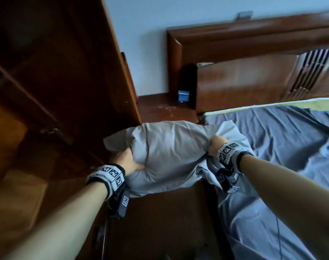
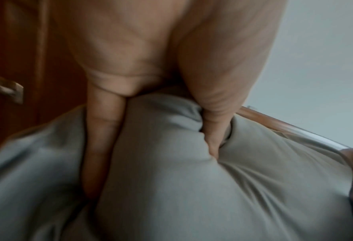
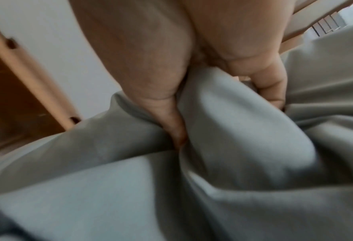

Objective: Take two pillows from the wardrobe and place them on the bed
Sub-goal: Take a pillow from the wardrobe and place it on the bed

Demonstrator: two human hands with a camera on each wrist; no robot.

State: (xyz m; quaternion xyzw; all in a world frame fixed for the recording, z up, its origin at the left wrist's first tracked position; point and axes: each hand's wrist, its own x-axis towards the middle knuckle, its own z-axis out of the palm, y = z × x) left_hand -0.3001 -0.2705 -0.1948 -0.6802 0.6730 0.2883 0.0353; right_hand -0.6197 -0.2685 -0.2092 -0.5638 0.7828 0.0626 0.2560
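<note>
My left hand [image 1: 127,162] and right hand [image 1: 217,146] both clench the pillow [image 1: 171,154] — held in the air. Bed [image 1: 283,139] lies at three o'clock, wardrobe [image 1: 53,76] at nine.

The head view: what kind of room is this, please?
Most likely a bedroom. A bed with a wooden headboard stands on the right, a dark wooden wardrobe on the left, and both hands hold a grey pillow.
</note>
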